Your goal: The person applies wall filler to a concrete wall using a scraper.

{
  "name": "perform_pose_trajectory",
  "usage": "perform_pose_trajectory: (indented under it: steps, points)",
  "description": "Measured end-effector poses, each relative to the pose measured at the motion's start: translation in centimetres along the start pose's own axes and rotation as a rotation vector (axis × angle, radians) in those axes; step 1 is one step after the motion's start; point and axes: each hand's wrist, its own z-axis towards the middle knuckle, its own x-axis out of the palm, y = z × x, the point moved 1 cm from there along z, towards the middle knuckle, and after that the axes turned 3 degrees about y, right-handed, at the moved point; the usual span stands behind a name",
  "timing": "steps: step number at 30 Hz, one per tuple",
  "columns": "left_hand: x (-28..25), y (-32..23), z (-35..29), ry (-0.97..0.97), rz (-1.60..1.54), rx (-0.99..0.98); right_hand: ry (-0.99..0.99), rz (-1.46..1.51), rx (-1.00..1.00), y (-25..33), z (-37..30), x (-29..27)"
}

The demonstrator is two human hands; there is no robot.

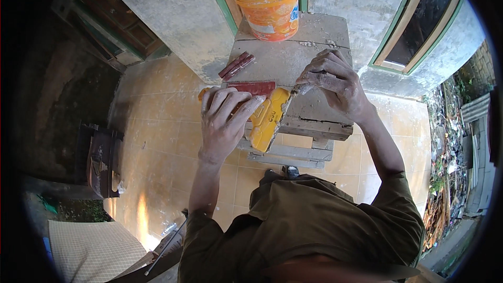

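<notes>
Currently, the left hand [225,112] curls around the yellow tool [270,118] over the near edge of the desk [267,63]. Beside the tool's upper end, the right hand [332,81] is bunched; whether it grips anything cannot be told. A bucket [270,18] stands behind.

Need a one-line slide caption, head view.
Left hand holding a yellow plastic tool, right hand at its edge, round orange plastic bucket beyond.

My count: two hands, left hand [225,113] and right hand [332,81]; one yellow tool [269,119], one orange bucket [268,18], one wooden bench [322,30], at least two dark red pieces [260,87].
</notes>
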Motion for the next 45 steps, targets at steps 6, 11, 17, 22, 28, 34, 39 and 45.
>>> perform_pose_trajectory:
  steps: [6,11,17,22,28,34,39,45]
  points:
    - [-0.1,0.3,-0.1,-0.001,0.020,0.021,0.051,-0.029,-0.011,0.1,0.4,0.3]
    - [-0.5,0.6,0.1,0.008,0.051,0.005,0.056,-0.002,-0.063,0.6,1.0,0.9]
    - [-0.6,1.1,0.5,0.017,0.060,0.006,0.030,0.061,-0.026,1.0,0.7,2.1]
    - [0.0,1.2,1.0,0.062,0.110,-0.003,0.053,0.151,-0.040,1.9,0.6,3.2]
    - [-0.2,1.8,1.3,0.076,0.099,-0.011,-0.004,0.184,-0.121,4.6,1.4,3.8]
    - [-0.7,1.7,0.1,0.068,0.086,-0.016,-0.059,0.055,0.134,3.4,0.7,1.4]
    - [-1.8,1.0,-0.4,0.061,0.144,-0.018,0.073,-0.092,0.452,-3.6,-1.3,1.8]
    - [-1.2,0.0,-0.5,-0.043,-0.772,-0.349,0.180,-0.329,0.395,-3.6,-2.4,3.2]
